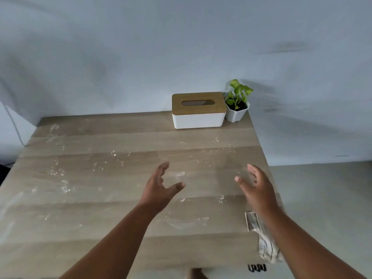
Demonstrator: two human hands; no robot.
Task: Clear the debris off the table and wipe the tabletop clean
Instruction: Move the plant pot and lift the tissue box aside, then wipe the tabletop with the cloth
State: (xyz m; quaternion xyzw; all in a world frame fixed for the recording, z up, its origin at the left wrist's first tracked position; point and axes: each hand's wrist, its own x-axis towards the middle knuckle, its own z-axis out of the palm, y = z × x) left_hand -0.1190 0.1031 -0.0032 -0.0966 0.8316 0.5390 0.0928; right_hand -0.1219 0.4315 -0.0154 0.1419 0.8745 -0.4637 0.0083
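Left hand: the left hand (159, 186) hangs above the middle of the bench, palm turned inward, fingers spread and relaxed, thumb stretched out to the side; its grip is wide open with nothing in it.
Right hand: the right hand (256, 188) hangs above the right part of the bench, palm facing the left hand, fingers straight and loose; its grip is likewise wide open and holds nothing.
Bench: the wooden bench (104, 214) stands against a pale wall, its planks running side to side.
Debris: white powdery debris (60, 174) lies smeared and speckled over much of the bench top, thickest on the left, with more streaks near the front centre and scattered flecks toward the back right.
Cloth: a crumpled pale cloth (261, 236) lies at the right front edge of the bench, partly hidden under the right forearm.
Tissue box: a white tissue box (198, 110) with a wooden lid sits at the back right of the bench.
Plant: a small green plant (237, 103) in a white pot stands just beside the tissue box, in the back right corner.
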